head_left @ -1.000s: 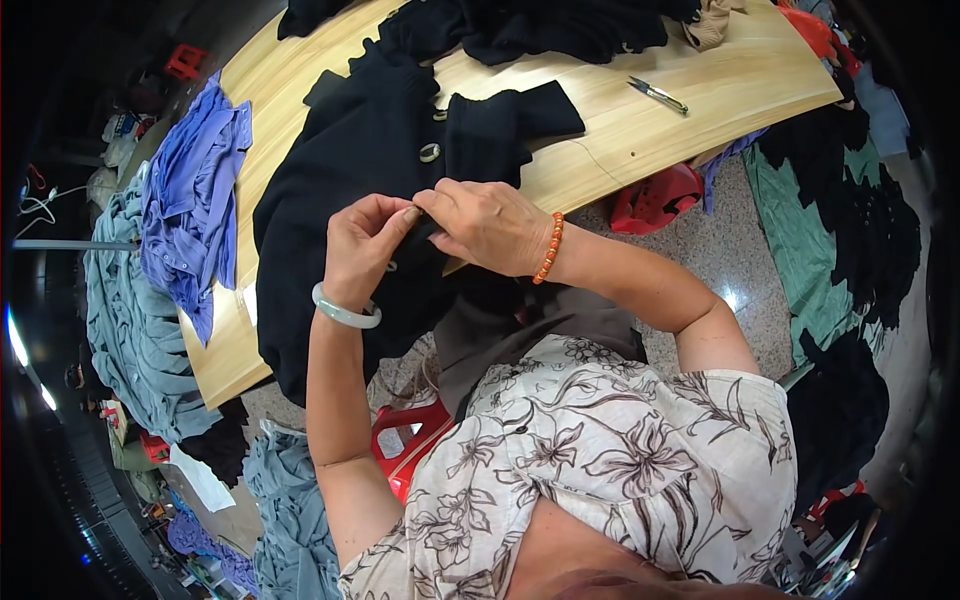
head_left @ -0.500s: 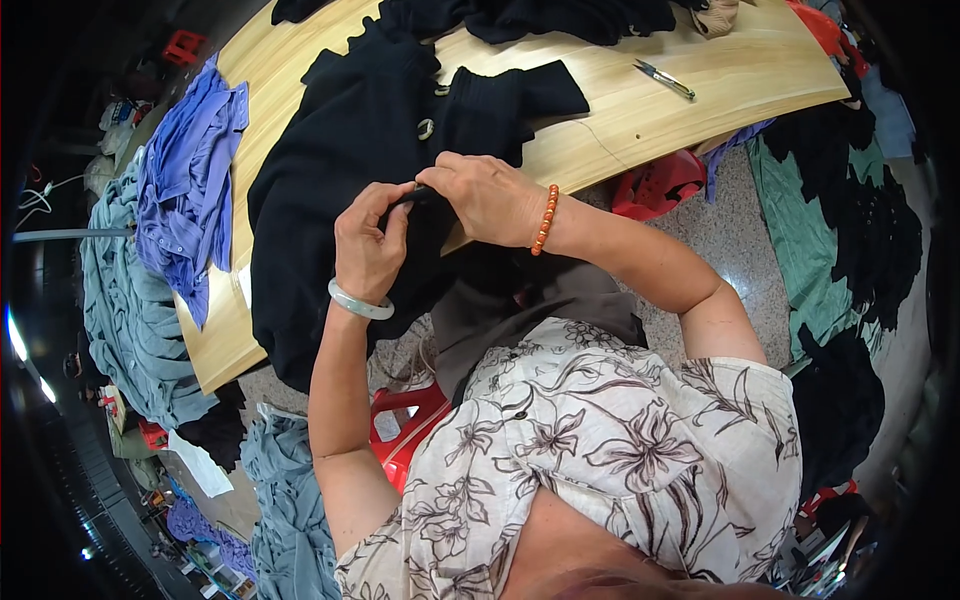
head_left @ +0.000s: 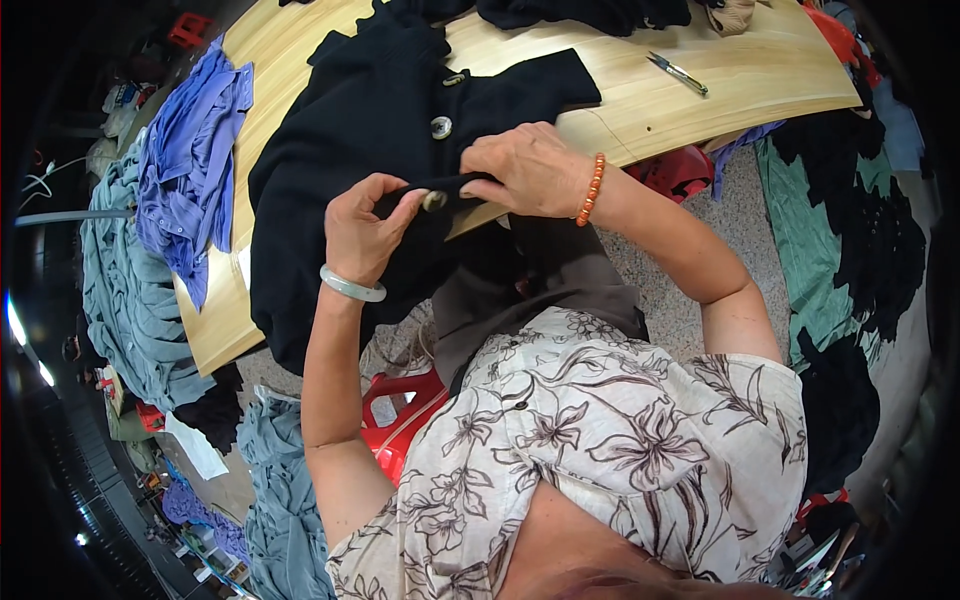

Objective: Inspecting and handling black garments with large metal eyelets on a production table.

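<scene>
A black knitted garment (head_left: 330,150) with large buttons lies over the near left part of the table and hangs past its edge. My left hand (head_left: 368,225), with a pale bangle at the wrist, pinches the garment's edge beside a button (head_left: 434,201). The same edge is gripped by my right hand (head_left: 530,170), which wears an orange bead bracelet; the cloth is stretched between both hands. Farther up the front sit a round button (head_left: 441,127) and another button (head_left: 455,79) seen at a slant.
Thread snips (head_left: 678,74) lie on the wooden table (head_left: 740,90) at the right. More black garments (head_left: 590,12) are at the far edge. Purple shirts (head_left: 195,170) and grey-green clothes (head_left: 130,290) drape at the left. A red stool (head_left: 395,425) stands below.
My hands have moved apart, the right one going right and slightly up. A button now shows beside my left fingertips, and the cloth edge between the hands is stretched out.
</scene>
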Demonstrator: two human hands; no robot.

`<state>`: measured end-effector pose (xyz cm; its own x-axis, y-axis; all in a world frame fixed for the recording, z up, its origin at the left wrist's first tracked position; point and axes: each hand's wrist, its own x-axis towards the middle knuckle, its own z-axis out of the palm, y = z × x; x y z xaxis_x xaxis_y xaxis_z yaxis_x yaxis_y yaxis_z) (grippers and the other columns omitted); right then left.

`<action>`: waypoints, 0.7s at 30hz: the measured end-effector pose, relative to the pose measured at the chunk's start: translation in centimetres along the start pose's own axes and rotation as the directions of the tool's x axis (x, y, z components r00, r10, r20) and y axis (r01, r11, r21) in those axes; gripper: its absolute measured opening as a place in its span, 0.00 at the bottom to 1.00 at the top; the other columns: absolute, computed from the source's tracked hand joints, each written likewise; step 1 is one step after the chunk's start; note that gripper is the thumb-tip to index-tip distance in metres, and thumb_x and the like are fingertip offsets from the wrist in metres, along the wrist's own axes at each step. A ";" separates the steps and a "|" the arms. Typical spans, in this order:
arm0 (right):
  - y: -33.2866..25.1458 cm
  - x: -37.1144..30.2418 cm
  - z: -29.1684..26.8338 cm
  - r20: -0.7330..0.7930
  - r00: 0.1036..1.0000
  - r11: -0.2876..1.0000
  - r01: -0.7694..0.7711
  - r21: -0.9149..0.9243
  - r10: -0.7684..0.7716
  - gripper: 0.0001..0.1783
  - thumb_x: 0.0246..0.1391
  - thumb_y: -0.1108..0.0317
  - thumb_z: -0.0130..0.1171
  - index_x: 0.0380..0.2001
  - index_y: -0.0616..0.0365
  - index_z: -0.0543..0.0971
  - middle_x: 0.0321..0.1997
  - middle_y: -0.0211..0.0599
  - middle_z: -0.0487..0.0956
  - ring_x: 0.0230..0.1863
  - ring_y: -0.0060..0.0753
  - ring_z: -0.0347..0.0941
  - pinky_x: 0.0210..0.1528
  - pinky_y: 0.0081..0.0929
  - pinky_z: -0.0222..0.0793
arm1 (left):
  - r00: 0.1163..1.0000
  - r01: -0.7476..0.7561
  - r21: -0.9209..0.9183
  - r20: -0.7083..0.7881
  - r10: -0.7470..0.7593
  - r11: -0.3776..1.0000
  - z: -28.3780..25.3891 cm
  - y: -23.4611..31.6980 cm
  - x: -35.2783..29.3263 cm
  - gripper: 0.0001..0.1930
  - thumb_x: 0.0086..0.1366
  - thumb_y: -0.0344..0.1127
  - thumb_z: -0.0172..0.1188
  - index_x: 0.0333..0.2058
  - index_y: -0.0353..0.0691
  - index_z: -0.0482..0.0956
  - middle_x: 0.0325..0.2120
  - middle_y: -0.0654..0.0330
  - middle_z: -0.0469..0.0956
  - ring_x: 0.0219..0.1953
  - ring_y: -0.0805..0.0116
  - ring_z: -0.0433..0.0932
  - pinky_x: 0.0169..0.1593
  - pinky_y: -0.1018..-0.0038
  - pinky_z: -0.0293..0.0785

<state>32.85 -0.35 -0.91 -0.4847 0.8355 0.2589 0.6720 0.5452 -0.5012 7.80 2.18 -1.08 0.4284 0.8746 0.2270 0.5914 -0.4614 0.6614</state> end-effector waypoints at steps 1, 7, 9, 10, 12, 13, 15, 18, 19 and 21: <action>0.3 -0.5 -0.4 0.019 1.000 0.998 -0.023 -0.057 0.024 0.12 0.56 0.58 0.61 0.33 0.57 0.80 0.33 0.37 0.80 0.33 0.46 0.79 0.36 0.39 0.73 | 0.999 0.039 0.152 -0.022 -0.036 0.988 -0.4 0.3 0.0 0.10 0.56 0.35 0.71 0.33 0.37 0.81 0.24 0.58 0.79 0.24 0.62 0.76 0.29 0.74 0.71; 1.4 -1.8 0.4 0.038 0.992 0.961 -0.106 -0.255 0.119 0.08 0.58 0.65 0.58 0.39 0.55 0.78 0.36 0.38 0.79 0.33 0.47 0.79 0.34 0.40 0.74 | 0.916 -0.311 0.444 -0.094 0.389 0.840 0.2 3.5 1.6 0.08 0.54 0.24 0.65 0.34 0.38 0.79 0.32 0.57 0.76 0.38 0.55 0.76 0.41 0.67 0.73; 1.2 -1.8 0.8 -0.133 0.988 0.983 -0.102 -0.152 0.082 0.08 0.57 0.68 0.58 0.39 0.55 0.79 0.36 0.38 0.79 0.33 0.46 0.79 0.34 0.39 0.75 | 0.934 -0.317 0.236 -0.090 0.346 0.919 1.7 4.6 3.3 0.09 0.57 0.22 0.60 0.38 0.36 0.80 0.36 0.54 0.79 0.40 0.53 0.79 0.44 0.64 0.76; 1.2 -1.8 0.9 -0.136 0.987 0.982 -0.104 -0.156 0.083 0.08 0.57 0.68 0.58 0.39 0.55 0.79 0.36 0.38 0.79 0.33 0.46 0.79 0.34 0.39 0.75 | 0.942 -0.308 0.163 -0.086 0.324 0.937 2.5 4.9 4.4 0.10 0.59 0.22 0.59 0.40 0.36 0.80 0.38 0.54 0.79 0.40 0.52 0.80 0.45 0.63 0.76; 0.7 -1.3 1.4 -0.245 0.966 0.995 -0.093 -0.021 0.085 0.09 0.55 0.72 0.57 0.40 0.55 0.80 0.35 0.39 0.79 0.33 0.46 0.79 0.35 0.37 0.76 | 0.976 -0.204 0.289 -0.008 0.216 0.935 3.5 3.3 6.1 0.11 0.61 0.23 0.57 0.43 0.35 0.80 0.39 0.52 0.79 0.41 0.49 0.80 0.46 0.61 0.77; 0.6 -1.1 1.5 -0.256 0.960 0.993 -0.105 0.050 0.114 0.09 0.53 0.75 0.57 0.39 0.57 0.80 0.35 0.41 0.79 0.34 0.47 0.79 0.37 0.37 0.76 | 0.993 -0.118 0.358 0.044 0.110 0.926 3.8 2.7 6.9 0.12 0.62 0.23 0.57 0.44 0.36 0.80 0.40 0.52 0.79 0.41 0.49 0.80 0.46 0.61 0.77; 0.5 -1.1 1.6 -0.216 0.968 0.985 -0.095 0.143 0.125 0.08 0.54 0.72 0.57 0.37 0.58 0.81 0.37 0.45 0.80 0.39 0.48 0.80 0.45 0.39 0.77 | 0.995 -0.028 0.341 0.097 -0.006 0.939 3.5 1.7 7.1 0.13 0.59 0.26 0.62 0.44 0.36 0.80 0.37 0.52 0.78 0.37 0.52 0.79 0.44 0.65 0.76; 1.2 -1.2 2.0 -0.245 0.964 0.975 -0.047 0.216 0.101 0.07 0.52 0.71 0.61 0.35 0.61 0.80 0.34 0.44 0.79 0.38 0.48 0.78 0.41 0.37 0.75 | 0.966 0.097 0.172 0.220 -0.134 0.980 2.5 2.2 7.8 0.12 0.56 0.27 0.68 0.40 0.35 0.80 0.28 0.62 0.78 0.27 0.76 0.74 0.33 0.78 0.73; 1.3 -1.1 1.9 -0.281 0.958 0.970 0.014 0.243 0.057 0.06 0.51 0.72 0.62 0.33 0.62 0.79 0.32 0.43 0.78 0.35 0.47 0.78 0.37 0.36 0.74 | 0.951 0.148 0.111 0.258 -0.173 0.983 2.1 2.3 8.0 0.10 0.57 0.26 0.68 0.38 0.34 0.81 0.26 0.65 0.77 0.25 0.80 0.72 0.30 0.81 0.71; 1.3 -0.8 2.0 -0.317 0.947 0.974 0.027 0.223 0.046 0.08 0.51 0.70 0.63 0.32 0.62 0.78 0.32 0.43 0.77 0.35 0.47 0.77 0.36 0.36 0.73 | 0.959 0.156 0.064 0.230 -0.167 0.986 2.1 2.7 7.7 0.06 0.58 0.25 0.66 0.35 0.34 0.81 0.25 0.66 0.80 0.25 0.83 0.73 0.29 0.83 0.70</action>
<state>32.92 -0.44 -3.42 -0.2508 0.8384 0.4839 0.5165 0.5387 -0.6656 14.12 7.41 0.95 0.4691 0.8813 -0.0570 0.6935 -0.3275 0.6418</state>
